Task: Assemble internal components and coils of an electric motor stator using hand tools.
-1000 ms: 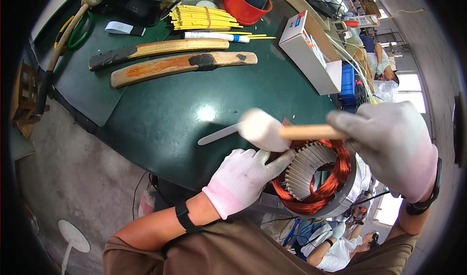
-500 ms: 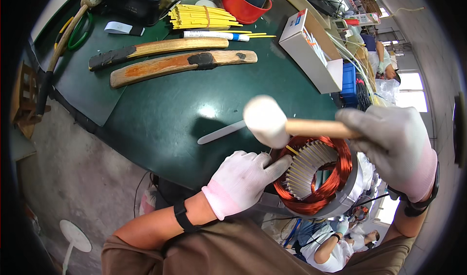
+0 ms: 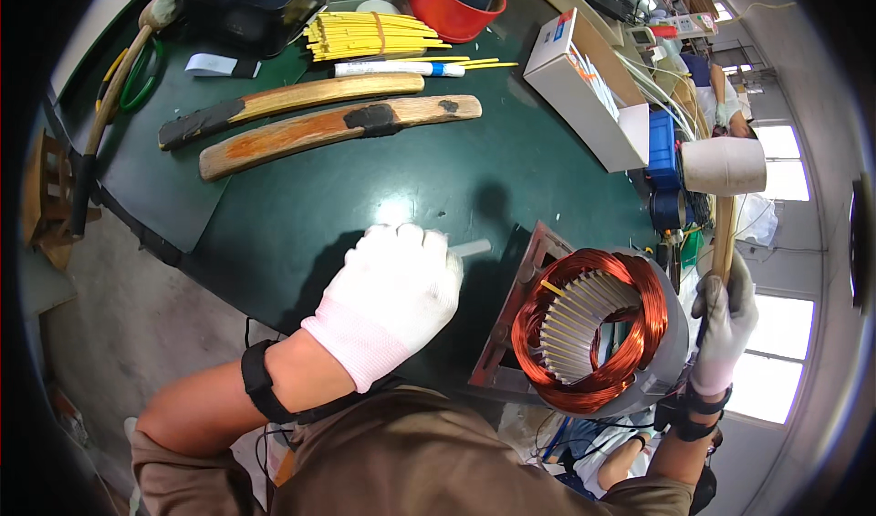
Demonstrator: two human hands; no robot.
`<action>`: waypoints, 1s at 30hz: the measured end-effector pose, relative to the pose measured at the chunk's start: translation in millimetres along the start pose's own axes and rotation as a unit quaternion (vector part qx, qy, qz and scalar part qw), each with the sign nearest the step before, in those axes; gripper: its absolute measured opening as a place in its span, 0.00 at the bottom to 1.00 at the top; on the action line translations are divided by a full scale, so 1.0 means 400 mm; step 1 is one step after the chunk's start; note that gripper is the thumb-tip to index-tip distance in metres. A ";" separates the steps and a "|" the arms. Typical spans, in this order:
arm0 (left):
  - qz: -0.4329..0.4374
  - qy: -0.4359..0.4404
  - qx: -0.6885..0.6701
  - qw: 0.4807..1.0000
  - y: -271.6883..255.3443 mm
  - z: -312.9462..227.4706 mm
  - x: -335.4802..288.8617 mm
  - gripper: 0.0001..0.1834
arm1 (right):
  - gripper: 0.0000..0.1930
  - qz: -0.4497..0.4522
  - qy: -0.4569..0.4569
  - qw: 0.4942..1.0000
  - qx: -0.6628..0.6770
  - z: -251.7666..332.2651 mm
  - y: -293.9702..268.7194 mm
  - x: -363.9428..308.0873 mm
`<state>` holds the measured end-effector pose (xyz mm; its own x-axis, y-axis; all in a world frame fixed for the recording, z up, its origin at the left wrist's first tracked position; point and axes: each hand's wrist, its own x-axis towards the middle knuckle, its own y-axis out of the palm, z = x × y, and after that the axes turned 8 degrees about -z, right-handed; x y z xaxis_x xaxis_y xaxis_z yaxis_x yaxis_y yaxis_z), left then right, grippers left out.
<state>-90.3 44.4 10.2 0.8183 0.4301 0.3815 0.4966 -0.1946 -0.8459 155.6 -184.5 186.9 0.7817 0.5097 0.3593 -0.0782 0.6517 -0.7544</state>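
Note:
My right hand [image 3: 727, 320], in a white glove, is closed round the wooden handle of a mallet [image 3: 725, 166] with a thick white head. It holds the mallet upright at the right, above and beside a motor stator [image 3: 663, 324]. Copper windings [image 3: 598, 397] ring the stator's opening, with pale slot liners inside and one yellow strip [image 3: 553, 288] sticking out of a slot. My gloved left hand [image 3: 392, 292] is curled over a flat whitish strip [image 3: 473, 248] at the table's near side. One rounded end shows past the fingers; the rest is hidden under the hand.
Two curved wooden bars [image 3: 342, 133] lie across the green table [image 3: 383, 183]. Behind them are a bundle of yellow strips [image 3: 370, 37], a white marker [image 3: 399, 69] and a red container [image 3: 456, 10]. An open carton [image 3: 584, 92] stands right; another mallet [image 3: 119, 87] lies far left. Other people are beyond.
My right hand has swung the mallet up and right, off the stator. My left hand has left the stator's edge, moved left and closed on the whitish strip lying on the table.

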 end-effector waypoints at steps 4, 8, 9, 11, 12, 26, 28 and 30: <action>0.014 0.044 -0.042 0.998 -0.024 0.040 0.012 0.04 | 0.23 -0.027 0.090 0.995 0.034 -0.052 0.026 -0.030; 0.016 -0.006 -0.241 0.970 -0.062 0.048 0.037 0.08 | 0.21 -0.019 0.096 0.992 0.077 -0.090 0.027 -0.032; 0.024 0.018 -0.242 0.970 -0.063 0.044 0.050 0.09 | 0.21 -0.030 0.103 0.989 0.101 -0.095 0.029 -0.032; 0.032 0.042 -0.241 0.969 -0.058 0.040 0.069 0.10 | 0.21 -0.025 0.109 0.988 0.108 -0.103 0.026 -0.034; 0.033 0.064 -0.237 0.969 -0.049 0.040 0.075 0.11 | 0.21 -0.022 0.115 0.987 0.113 -0.106 0.025 -0.033; -0.026 0.242 -0.272 0.931 -0.012 0.087 0.163 0.12 | 0.15 -0.037 0.129 0.983 0.126 -0.081 0.055 -0.038; -0.013 0.269 -0.250 0.930 -0.019 0.090 0.172 0.10 | 0.12 -0.035 0.129 0.982 0.136 -0.083 0.056 -0.038; 0.000 0.274 -0.235 0.933 -0.019 0.088 0.177 0.09 | 0.14 -0.038 0.118 0.982 0.143 -0.091 0.055 -0.037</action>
<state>-46.2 107.5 30.5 0.7795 -0.0598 0.6235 0.4630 -0.6154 -0.6379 164.8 -198.0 145.0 0.9113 0.3309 0.2448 -0.1582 0.8306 -0.5339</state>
